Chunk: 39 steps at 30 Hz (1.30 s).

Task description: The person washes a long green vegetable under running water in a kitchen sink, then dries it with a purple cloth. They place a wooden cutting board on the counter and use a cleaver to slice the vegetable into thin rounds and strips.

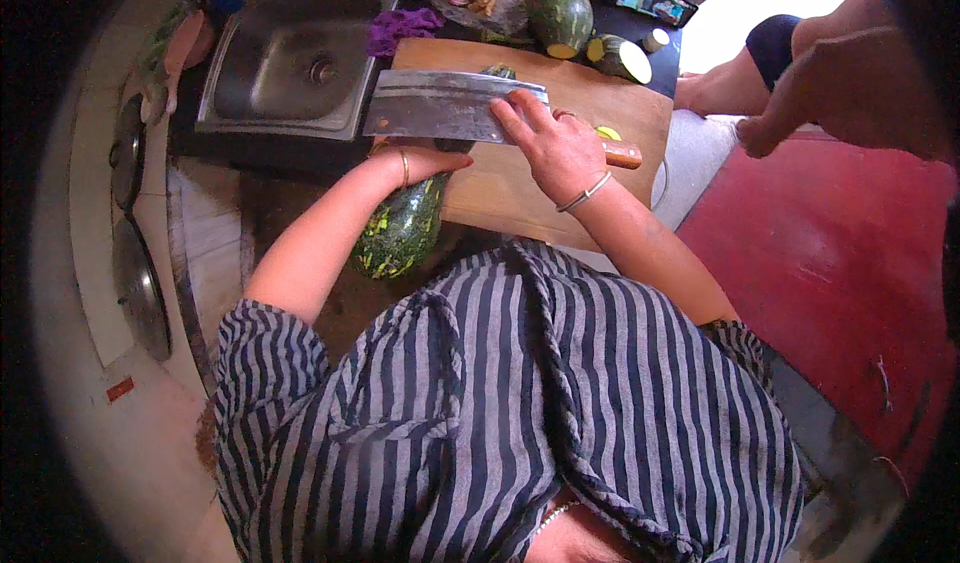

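Note:
A large green mottled squash (401,229) lies across the left part of a wooden cutting board (495,195), its near end jutting past the board's edge. My left hand (427,159) grips it at the middle. Over the squash lies the wide steel blade of a cleaver (442,109), covering part of it. My right hand (559,139) holds the cleaver near the handle, fingers spread over the blade; the wooden handle's end sticks out to the right. A small yellow-green piece (608,133) rests beside the handle.
Behind the board stand a cut squash (561,19), a squash piece with a pale face (620,58), a small white-topped container (656,40) and a propped phone (654,4). A purple cloth (401,30) lies by the steel sink (289,60). Another person's bare limbs (847,75) are at right.

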### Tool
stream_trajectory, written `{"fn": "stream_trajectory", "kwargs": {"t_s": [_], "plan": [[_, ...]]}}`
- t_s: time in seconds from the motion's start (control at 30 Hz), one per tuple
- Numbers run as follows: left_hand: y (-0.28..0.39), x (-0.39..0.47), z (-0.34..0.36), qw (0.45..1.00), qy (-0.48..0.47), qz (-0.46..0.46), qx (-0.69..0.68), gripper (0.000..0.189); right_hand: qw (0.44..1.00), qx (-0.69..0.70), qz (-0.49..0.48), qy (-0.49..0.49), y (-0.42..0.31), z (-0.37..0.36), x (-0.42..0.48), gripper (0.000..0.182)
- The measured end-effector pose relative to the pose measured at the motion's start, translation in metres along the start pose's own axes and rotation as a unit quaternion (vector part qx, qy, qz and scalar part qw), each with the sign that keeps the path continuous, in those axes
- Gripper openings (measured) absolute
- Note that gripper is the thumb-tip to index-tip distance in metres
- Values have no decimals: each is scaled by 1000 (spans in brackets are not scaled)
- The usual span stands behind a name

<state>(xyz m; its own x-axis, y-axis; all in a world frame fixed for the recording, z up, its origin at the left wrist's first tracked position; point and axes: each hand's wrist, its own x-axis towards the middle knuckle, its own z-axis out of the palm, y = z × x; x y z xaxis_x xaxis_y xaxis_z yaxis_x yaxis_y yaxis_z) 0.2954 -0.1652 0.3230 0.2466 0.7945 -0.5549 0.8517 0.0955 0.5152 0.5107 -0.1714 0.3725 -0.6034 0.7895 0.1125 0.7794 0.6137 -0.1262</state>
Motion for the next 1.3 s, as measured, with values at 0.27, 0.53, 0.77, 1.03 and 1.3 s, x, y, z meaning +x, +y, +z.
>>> {"fn": "stream_trajectory", "kwargs": {"t_s": [0.27,0.53,0.77,1.03,1.3], "plan": [[5,-2,-8,995,12,85,-55,53,998,-58,-31,-21,2,1,11,58],[-13,1,5,990,15,71,-118,57,998,-54,-29,-18,19,26,10,55],[-36,9,18,991,78,26,-108,57,998,-70,-2,-1,32,41,14,55],[-37,-34,-13,996,66,-64,-16,75,983,-51,136,-108,59,39,20,61],[-39,-50,-9,996,40,-58,48,72,987,77,140,-6,101,33,-1,52]]}}
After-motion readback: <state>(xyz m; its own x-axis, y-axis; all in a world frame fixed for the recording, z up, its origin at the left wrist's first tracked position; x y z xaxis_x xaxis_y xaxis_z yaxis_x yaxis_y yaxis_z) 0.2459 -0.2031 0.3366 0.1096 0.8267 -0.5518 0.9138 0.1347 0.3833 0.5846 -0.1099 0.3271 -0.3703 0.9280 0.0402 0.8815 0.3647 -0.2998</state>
